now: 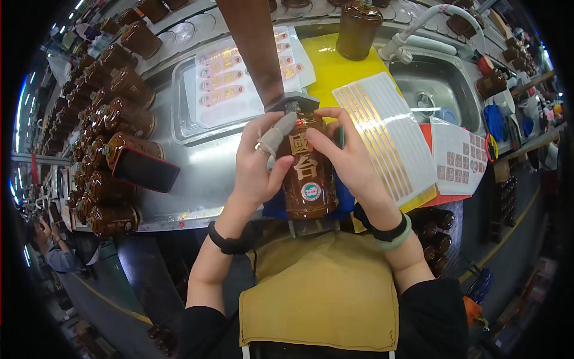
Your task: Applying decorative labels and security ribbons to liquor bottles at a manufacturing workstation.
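Observation:
A glossy brown bottle [309,173] with raised gold lettering and a small round green-and-white sticker lies in front of me, its neck pointing away. Its neck end meets a dark clamp-like block [292,103] below a brown upright post. My left hand [257,158] curls along its left side, a grey cover tied over one finger, which rests by the upper part. From the other side my right hand [350,152] presses thumb and fingertips on the bottle's shoulder, near a small red emblem. The bottle's underside is hidden, with something blue beneath it.
Many brown bottles [128,87] crowd the left, beside a dark phone [145,170]. Label sheets [218,78] lie in a clear tray. Gold strips on a sheet [382,137] lie right, near a small-label sheet [459,157]. A sink [433,78] with a tap stands behind; another bottle [359,30] stands far.

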{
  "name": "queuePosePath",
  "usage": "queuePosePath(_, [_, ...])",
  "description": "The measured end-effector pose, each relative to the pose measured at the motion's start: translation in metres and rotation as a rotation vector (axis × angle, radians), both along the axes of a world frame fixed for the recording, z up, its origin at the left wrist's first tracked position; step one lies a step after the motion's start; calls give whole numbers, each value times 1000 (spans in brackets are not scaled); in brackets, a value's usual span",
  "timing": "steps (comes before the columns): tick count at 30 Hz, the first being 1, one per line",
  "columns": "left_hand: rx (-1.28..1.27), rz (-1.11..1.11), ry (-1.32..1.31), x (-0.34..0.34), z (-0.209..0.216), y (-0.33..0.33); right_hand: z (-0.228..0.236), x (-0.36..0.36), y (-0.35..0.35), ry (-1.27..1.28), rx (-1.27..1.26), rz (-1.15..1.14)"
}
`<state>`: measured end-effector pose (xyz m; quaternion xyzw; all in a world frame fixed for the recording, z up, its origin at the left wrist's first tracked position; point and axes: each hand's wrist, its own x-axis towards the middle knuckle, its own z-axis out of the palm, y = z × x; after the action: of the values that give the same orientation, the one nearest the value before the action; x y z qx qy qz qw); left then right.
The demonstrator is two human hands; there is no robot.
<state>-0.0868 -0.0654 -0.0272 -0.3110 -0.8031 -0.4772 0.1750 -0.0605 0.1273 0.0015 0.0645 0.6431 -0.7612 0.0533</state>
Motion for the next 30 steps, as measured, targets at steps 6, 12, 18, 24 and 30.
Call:
queuePosePath(6, [-93, -35, 66, -1, -5, -3, -10, 0, 5, 47, -27, -3])
queuePosePath(12, [-359, -130, 158, -12, 19, -15, -10, 2, 3, 23, -87, -6])
queuePosePath(18, [-233, -144, 71, -30, 8, -14, -5, 4, 5, 44, -46, 27])
queuePosePath(24, [-187, -101, -15, -28, 17, -6, -2, 4, 11, 74, 51, 55])
queuePosePath(30, [-117, -70, -63, -20, 8, -10, -9, 9, 31, 8, -22, 116])
